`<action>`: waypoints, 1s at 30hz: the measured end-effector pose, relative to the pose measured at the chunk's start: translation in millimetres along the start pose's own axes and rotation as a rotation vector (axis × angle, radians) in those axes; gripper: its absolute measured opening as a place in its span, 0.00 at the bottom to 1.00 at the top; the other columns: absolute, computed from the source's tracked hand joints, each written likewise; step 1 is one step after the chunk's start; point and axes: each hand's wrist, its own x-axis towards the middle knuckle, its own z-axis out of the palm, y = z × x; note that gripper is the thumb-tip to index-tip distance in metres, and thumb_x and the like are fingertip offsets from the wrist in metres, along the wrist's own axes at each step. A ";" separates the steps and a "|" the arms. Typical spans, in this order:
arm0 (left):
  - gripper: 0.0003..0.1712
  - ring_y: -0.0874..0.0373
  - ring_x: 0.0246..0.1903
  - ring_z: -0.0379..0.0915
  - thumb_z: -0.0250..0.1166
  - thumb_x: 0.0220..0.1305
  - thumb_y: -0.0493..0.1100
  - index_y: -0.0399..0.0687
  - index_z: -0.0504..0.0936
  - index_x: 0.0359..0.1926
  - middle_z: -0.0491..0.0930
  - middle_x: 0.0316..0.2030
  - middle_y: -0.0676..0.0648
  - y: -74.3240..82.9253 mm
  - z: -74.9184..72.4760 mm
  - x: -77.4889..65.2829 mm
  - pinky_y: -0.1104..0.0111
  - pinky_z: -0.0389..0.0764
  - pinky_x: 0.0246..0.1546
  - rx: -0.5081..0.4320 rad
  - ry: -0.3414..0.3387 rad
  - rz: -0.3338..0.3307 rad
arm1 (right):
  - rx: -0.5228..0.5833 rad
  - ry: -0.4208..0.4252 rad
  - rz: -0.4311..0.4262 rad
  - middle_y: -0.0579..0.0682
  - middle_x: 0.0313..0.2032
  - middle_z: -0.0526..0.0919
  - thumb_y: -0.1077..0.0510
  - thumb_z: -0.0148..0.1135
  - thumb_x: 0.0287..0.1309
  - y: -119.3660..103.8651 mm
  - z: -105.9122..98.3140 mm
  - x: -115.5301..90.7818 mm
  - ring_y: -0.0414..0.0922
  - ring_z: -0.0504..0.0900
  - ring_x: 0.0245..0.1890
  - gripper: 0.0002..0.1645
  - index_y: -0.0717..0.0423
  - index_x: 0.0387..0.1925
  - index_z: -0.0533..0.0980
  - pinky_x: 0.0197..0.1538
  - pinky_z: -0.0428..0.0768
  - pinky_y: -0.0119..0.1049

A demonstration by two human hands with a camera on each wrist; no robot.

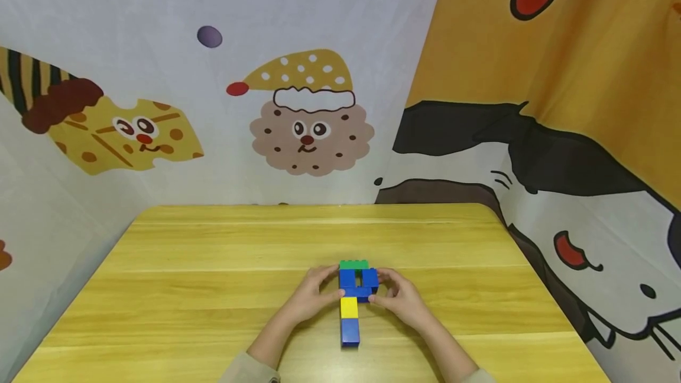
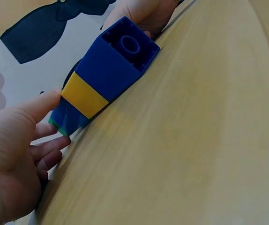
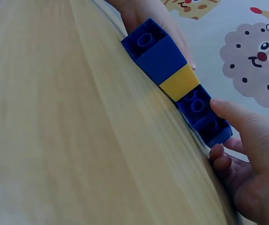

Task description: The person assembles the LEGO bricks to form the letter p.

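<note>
A P-shaped figure of joined toy building bricks lies flat on the table. At its far end is a green brick point(image 1: 353, 265). Blue bricks point(image 1: 347, 279) frame a small gap below it, then come a yellow brick point(image 1: 349, 308) and a blue brick point(image 1: 350, 331) toward the near edge. My left hand point(image 1: 313, 294) holds the figure's left side, thumb by the yellow brick point(image 2: 85, 95). On the other side my right hand point(image 1: 402, 299) grips the blue loop between thumb and fingers. Hollow undersides show on the near blue brick point(image 3: 155, 49) in the right wrist view.
The wooden table point(image 1: 213, 253) stretches out around the figure. Behind it hangs a printed cloth point(image 1: 175, 182) with cartoon pictures, and more cloth point(image 1: 532, 276) runs along the right side.
</note>
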 end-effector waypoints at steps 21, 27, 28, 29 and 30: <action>0.34 0.43 0.60 0.64 0.62 0.66 0.52 0.38 0.67 0.66 0.70 0.60 0.40 3.7 -9.5 -10.1 0.49 0.64 0.60 -0.019 -0.003 -0.069 | 0.083 -0.043 0.063 0.58 0.50 0.76 0.56 0.70 0.54 12.1 -9.9 -2.3 0.43 0.74 0.24 0.36 0.62 0.62 0.68 0.23 0.75 0.31; 0.31 0.40 0.57 0.66 0.61 0.67 0.47 0.36 0.67 0.65 0.72 0.57 0.37 4.0 -30.8 -22.9 0.46 0.65 0.58 -0.014 -0.008 -0.061 | 0.080 -0.022 0.055 0.61 0.50 0.75 0.57 0.66 0.59 15.4 -37.3 -13.5 0.44 0.75 0.24 0.30 0.65 0.60 0.69 0.24 0.76 0.33; 0.31 0.40 0.57 0.66 0.61 0.67 0.47 0.35 0.67 0.65 0.73 0.56 0.37 3.4 -35.4 -25.5 0.45 0.65 0.58 -0.009 -0.003 -0.061 | 0.072 -0.017 0.056 0.61 0.50 0.75 0.57 0.66 0.59 15.8 -42.8 -15.2 0.45 0.75 0.25 0.30 0.65 0.60 0.69 0.25 0.77 0.33; 0.31 0.40 0.57 0.66 0.61 0.67 0.47 0.36 0.67 0.65 0.73 0.56 0.38 2.8 -40.2 -28.2 0.45 0.66 0.57 0.000 0.002 -0.065 | 0.059 -0.010 0.059 0.61 0.50 0.75 0.57 0.65 0.59 16.3 -48.1 -17.0 0.45 0.76 0.25 0.30 0.64 0.60 0.70 0.25 0.77 0.34; 0.30 0.40 0.56 0.66 0.61 0.67 0.47 0.36 0.67 0.65 0.73 0.56 0.38 2.5 -45.2 -31.1 0.44 0.66 0.57 0.008 0.010 -0.071 | 0.047 -0.006 0.057 0.61 0.50 0.75 0.57 0.65 0.60 16.8 -53.6 -18.6 0.46 0.76 0.25 0.30 0.64 0.60 0.69 0.25 0.77 0.34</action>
